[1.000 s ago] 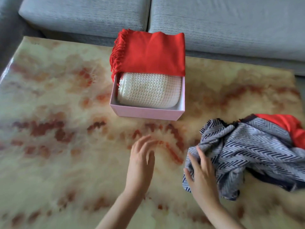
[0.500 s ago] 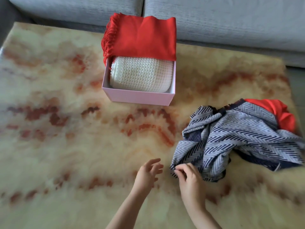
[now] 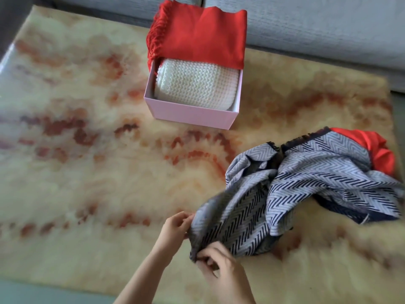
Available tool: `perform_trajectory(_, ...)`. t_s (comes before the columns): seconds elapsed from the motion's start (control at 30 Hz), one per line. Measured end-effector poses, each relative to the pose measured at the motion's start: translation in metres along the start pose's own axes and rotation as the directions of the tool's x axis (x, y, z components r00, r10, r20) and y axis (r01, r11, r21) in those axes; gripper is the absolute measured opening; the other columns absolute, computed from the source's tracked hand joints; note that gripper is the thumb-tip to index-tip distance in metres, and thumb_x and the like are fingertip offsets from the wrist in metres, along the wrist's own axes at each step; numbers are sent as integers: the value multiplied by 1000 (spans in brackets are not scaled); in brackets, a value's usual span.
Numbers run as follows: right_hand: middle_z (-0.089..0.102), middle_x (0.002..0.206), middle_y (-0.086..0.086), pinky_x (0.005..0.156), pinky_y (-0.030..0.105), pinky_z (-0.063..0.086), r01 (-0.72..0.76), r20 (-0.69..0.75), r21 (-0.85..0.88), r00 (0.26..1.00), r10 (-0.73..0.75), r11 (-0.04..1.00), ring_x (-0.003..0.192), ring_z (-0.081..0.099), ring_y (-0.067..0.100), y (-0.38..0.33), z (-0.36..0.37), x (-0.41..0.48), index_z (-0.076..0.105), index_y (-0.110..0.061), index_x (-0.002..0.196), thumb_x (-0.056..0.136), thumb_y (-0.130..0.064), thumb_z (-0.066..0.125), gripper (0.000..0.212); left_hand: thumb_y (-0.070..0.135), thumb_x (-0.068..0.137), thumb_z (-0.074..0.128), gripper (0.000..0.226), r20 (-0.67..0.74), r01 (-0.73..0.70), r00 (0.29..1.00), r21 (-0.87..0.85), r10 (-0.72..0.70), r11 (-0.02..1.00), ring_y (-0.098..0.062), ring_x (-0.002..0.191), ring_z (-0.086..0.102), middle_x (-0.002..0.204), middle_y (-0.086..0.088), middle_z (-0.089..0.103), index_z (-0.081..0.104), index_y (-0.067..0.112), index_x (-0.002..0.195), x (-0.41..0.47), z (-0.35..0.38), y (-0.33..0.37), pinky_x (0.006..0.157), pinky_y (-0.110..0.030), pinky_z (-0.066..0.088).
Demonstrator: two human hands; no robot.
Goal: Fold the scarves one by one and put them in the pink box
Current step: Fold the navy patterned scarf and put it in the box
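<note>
Left hand [image 3: 175, 227] pinches the near edge of the grey herringbone scarf [image 3: 306, 183]. Well beyond it, the pink box [image 3: 190, 115] holds a white knit scarf [image 3: 197, 86], a red scarf [image 3: 201, 40] draped over its far wall. Right hand [image 3: 221, 268], just beside the left, pinches that same edge. The rest is heaped right of both hands on the counter [image 3: 87, 172], partly covering a red cloth [image 3: 377, 148].

**A home living room**

Grey upholstered sofa cushions [image 3: 317, 25] run along the edge from 11 to 2 o'clock, right behind a cream-and-rust mottled surface [image 3: 87, 172]. Household scarves [image 3: 317, 172] lie heaped at 4 o'clock.
</note>
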State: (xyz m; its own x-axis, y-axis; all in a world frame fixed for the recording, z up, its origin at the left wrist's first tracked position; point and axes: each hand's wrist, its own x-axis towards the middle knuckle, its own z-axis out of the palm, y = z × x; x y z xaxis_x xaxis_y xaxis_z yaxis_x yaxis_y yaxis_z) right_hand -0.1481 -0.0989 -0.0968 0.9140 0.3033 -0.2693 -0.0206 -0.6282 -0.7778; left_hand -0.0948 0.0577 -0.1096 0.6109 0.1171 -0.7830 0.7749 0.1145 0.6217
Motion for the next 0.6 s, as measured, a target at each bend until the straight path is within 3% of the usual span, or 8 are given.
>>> perform_trajectory(0.1, 54, 102, -22, 75, 8, 43, 54, -75, -74, 995, -60, 996, 80, 56, -6, -1, -25, 24, 61, -33, 100, 86, -28, 54, 16, 7, 96, 49, 21, -119, -26, 993, -63, 18, 998, -7, 66, 58, 73, -2, 64, 65, 8, 82, -9, -16, -9, 56, -17, 51)
perform_trajectory(0.2, 54, 119, -10, 93, 22, 43, 82, -133, -291, 983, -125, 953, 106, 50, 6, 9, -47, 58, 60, -24, 120, 84, -14, 61, 37, 8, 98, 44, 27, -159, -46, 987, -101, 29, 994, 2, 67, 62, 79, 0, 69, 68, 7, 84, -21, -26, -14, 58, -15, 51)
perform_trajectory(0.3, 49, 132, 2, 99, 37, 43, 114, -29, -487, 989, -147, 866, 116, 39, 18, 10, -54, 83, 54, -24, 131, 74, -11, 75, 62, 19, 98, 47, 30, -95, -64, 994, -38, 60, 997, -3, 64, 55, 68, 6, 62, 68, 8, 80, -32, -27, -15, 62, -17, 45)
perform_trajectory(0.37, 50, 128, 7, 96, 43, 44, 113, -8, -587, 989, -145, 802, 114, 36, 22, 9, -54, 94, 62, -24, 119, 64, -8, 81, 60, 23, 93, 57, 26, -42, -125, 991, 103, 130, 987, -3, 62, 46, 63, 7, 54, 67, 9, 74, -34, -24, -14, 59, -18, 36)
perform_trajectory(0.47, 60, 109, 2, 96, 43, 38, 155, -18, -661, 975, -222, 734, 109, 38, 23, 14, -57, 102, 65, -20, 79, 53, -5, 83, 35, 25, 88, 64, 29, -19, -139, 989, 175, 145, 975, -3, 56, 40, 60, 4, 50, 65, 3, 69, -30, -18, -10, 54, -19, 31)
perform_trajectory(0.53, 62, 93, -3, 101, 41, 27, 177, -18, -669, 967, -254, 722, 105, 41, 23, 19, -58, 95, 62, -19, 73, 52, -6, 82, 32, 25, 91, 60, 29, -45, -105, 993, 118, 111, 987, -3, 56, 46, 61, 3, 58, 67, 8, 69, -26, -16, -7, 58, -21, 37)
perform_trajectory(0.6, 62, 84, -5, 104, 41, 25, 159, -42, -655, 968, -247, 738, 102, 44, 23, 22, -59, 81, 62, -20, 74, 52, -5, 80, 32, 26, 93, 57, 22, -63, -73, 995, 89, 78, 993, -4, 69, 60, 78, 4, 72, 73, 19, 81, -20, -13, -6, 71, -22, 45)
